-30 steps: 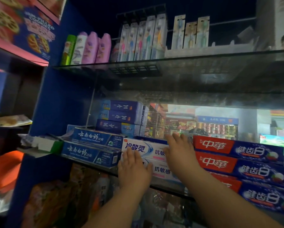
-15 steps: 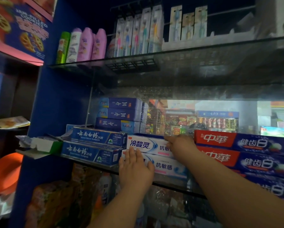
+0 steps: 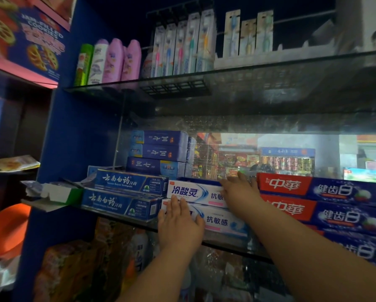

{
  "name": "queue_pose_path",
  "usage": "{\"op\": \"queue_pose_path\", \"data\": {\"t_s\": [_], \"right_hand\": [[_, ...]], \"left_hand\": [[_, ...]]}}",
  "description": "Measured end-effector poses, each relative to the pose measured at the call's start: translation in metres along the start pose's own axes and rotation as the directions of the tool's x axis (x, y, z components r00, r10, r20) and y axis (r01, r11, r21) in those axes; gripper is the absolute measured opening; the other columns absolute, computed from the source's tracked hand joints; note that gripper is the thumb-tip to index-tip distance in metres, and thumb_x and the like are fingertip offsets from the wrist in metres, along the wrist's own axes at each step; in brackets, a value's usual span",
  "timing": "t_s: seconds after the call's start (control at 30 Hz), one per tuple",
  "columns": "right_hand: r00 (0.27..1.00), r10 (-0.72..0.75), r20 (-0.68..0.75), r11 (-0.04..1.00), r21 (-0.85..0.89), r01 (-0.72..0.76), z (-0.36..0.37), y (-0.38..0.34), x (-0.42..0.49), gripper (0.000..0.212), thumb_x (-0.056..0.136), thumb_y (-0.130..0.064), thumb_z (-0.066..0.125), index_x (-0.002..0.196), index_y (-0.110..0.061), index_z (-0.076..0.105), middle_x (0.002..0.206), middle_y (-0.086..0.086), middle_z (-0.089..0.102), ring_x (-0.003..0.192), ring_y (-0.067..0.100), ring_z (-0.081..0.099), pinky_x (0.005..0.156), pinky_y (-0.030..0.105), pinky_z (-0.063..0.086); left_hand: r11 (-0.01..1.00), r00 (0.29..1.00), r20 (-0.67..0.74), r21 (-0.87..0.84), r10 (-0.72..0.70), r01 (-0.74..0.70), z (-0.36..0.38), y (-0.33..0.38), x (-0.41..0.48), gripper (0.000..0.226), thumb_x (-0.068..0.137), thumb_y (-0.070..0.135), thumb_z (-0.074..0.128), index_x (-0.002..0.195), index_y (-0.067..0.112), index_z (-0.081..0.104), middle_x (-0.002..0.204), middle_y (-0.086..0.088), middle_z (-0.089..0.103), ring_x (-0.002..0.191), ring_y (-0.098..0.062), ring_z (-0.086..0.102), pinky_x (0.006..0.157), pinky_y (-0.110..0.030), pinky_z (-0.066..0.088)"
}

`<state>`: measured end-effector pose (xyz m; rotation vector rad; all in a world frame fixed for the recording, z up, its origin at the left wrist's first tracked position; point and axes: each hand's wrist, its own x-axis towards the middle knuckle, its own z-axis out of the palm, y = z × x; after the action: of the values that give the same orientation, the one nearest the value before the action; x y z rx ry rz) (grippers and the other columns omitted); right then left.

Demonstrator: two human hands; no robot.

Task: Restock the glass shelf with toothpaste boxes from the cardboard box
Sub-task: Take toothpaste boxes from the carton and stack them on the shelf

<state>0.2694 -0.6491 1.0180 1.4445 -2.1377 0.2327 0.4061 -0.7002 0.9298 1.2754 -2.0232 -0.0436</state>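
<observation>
Both white toothpaste boxes sit stacked at the front edge of the glass shelf (image 3: 224, 244), between the blue boxes and the red-and-blue ones. The left hand (image 3: 179, 227) lies flat against the front face of the lower white box (image 3: 222, 222), fingers straight and close together, hiding the start of its printing. The right hand (image 3: 240, 192) rests over the right end of the upper white box (image 3: 191, 191), fingers stretched out loosely along its top and not curled round it. That hand and its forearm cover the box's last characters and the seam where it meets the red-and-blue boxes (image 3: 313, 188). Those are piled three high towards the shelf's right end, the lowest one dim, partly behind the arm, and cut off by the picture's edge. To the left, two blue boxes (image 3: 128, 184) are stacked at the front edge, and three darker blue boxes (image 3: 158, 152) stand piled behind them near the back. A torn green-and-white carton (image 3: 58, 194) hangs off the shelf's left end. On the upper glass shelf (image 3: 270, 68) stand pink and green bottles (image 3: 115, 62) and carded toothbrushes (image 3: 182, 44), dark and hard to read. Below the hands, the goods under the glass are murky and blurred. A cookie box (image 3: 30, 40) is cut off at the top left corner.
</observation>
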Motion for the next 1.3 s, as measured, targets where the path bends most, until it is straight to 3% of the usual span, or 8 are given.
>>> {"op": "queue_pose_path", "data": {"t_s": [0.13,0.43,0.57,0.77,0.97,1.1,1.2,1.3], "right_hand": [[0.976,-0.079,-0.203,0.992,0.079,0.097,0.002,-0.015,-0.034,0.055,0.098,-0.025,0.042,0.15,-0.023,0.023,0.16,0.002,0.015,0.149,0.025,-0.003,0.115,0.06,-0.006],[0.994,-0.109,0.025,0.99,0.089,0.106,0.033,-0.02,-0.089,0.069,0.096,-0.056,0.008,0.154,-0.018,0.012,0.163,0.002,0.0,0.149,0.018,-0.006,0.118,0.048,-0.003],[0.992,-0.11,0.057,0.989,0.104,0.104,0.033,-0.021,-0.089,0.062,0.102,-0.048,0.018,0.154,-0.015,0.012,0.163,0.003,-0.002,0.149,0.018,-0.008,0.119,0.047,-0.003],[0.993,-0.111,0.038,0.989,0.098,0.106,0.034,-0.023,-0.092,0.067,0.098,-0.055,0.008,0.154,-0.018,0.014,0.163,0.002,-0.001,0.149,0.017,-0.007,0.118,0.048,-0.004],[0.985,-0.162,-0.057,0.966,0.194,0.17,0.015,-0.049,-0.091,0.056,0.103,-0.043,0.025,0.154,-0.025,0.011,0.163,-0.002,-0.001,0.149,0.015,-0.003,0.119,0.047,-0.002],[0.949,-0.29,-0.128,0.863,0.394,0.317,0.01,-0.093,-0.081,0.056,0.102,-0.032,0.039,0.152,-0.027,0.016,0.162,-0.004,0.011,0.146,0.017,0.017,0.118,0.035,0.017],[0.922,-0.38,-0.076,0.774,0.519,0.362,0.012,-0.128,-0.068,0.061,0.101,-0.024,0.042,0.153,-0.028,0.011,0.161,-0.002,0.017,0.143,0.02,0.027,0.116,0.035,0.026],[0.919,-0.384,0.089,0.822,0.486,0.297,0.016,-0.154,-0.055,0.067,0.102,-0.026,0.04,0.154,-0.025,-0.001,0.159,0.004,0.022,0.14,0.023,0.032,0.118,0.043,0.019]], "left_hand": [[1.0,1.0,0.0,-0.006,-0.012,0.012,-0.001,0.001,-0.001,0.069,0.097,0.048,0.022,0.154,0.013,0.002,0.161,-0.008,-0.007,0.149,-0.02,-0.002,0.12,-0.04,-0.002],[0.999,0.999,0.047,0.021,0.025,-0.026,0.0,0.001,0.001,0.063,0.099,0.043,0.016,0.153,0.015,0.0,0.161,-0.004,-0.01,0.149,-0.015,-0.004,0.12,-0.042,-0.003],[0.999,0.998,0.067,0.042,0.017,-0.02,0.0,0.0,0.003,0.063,0.099,0.044,0.016,0.153,0.015,0.0,0.161,-0.004,-0.01,0.149,-0.015,-0.003,0.12,-0.043,-0.003],[1.0,0.998,0.052,0.002,0.023,-0.023,-0.004,-0.001,-0.002,0.065,0.099,0.045,0.018,0.153,0.013,-0.001,0.161,-0.004,-0.012,0.149,-0.016,-0.005,0.12,-0.042,-0.004],[0.99,0.991,-0.122,-0.126,0.054,-0.07,-0.022,-0.026,-0.015,0.065,0.1,0.041,0.028,0.153,0.016,0.0,0.161,0.001,-0.014,0.149,-0.014,-0.006,0.122,-0.04,0.001],[0.971,0.971,-0.208,-0.23,-0.119,0.07,-0.045,-0.071,-0.007,0.062,0.101,0.035,0.032,0.153,0.019,0.003,0.161,0.003,-0.009,0.149,-0.019,0.002,0.121,-0.043,0.011],[0.926,0.954,-0.087,-0.281,-0.287,0.253,-0.057,-0.116,0.012,0.063,0.102,0.032,0.032,0.153,0.018,-0.001,0.161,0.002,-0.013,0.149,-0.019,0.0,0.12,-0.049,0.01],[0.882,0.924,0.124,-0.276,-0.363,0.383,-0.055,-0.154,0.036,0.061,0.102,0.033,0.029,0.153,0.019,-0.002,0.161,0.003,-0.013,0.149,-0.018,-0.007,0.117,-0.053,0.005]]}}
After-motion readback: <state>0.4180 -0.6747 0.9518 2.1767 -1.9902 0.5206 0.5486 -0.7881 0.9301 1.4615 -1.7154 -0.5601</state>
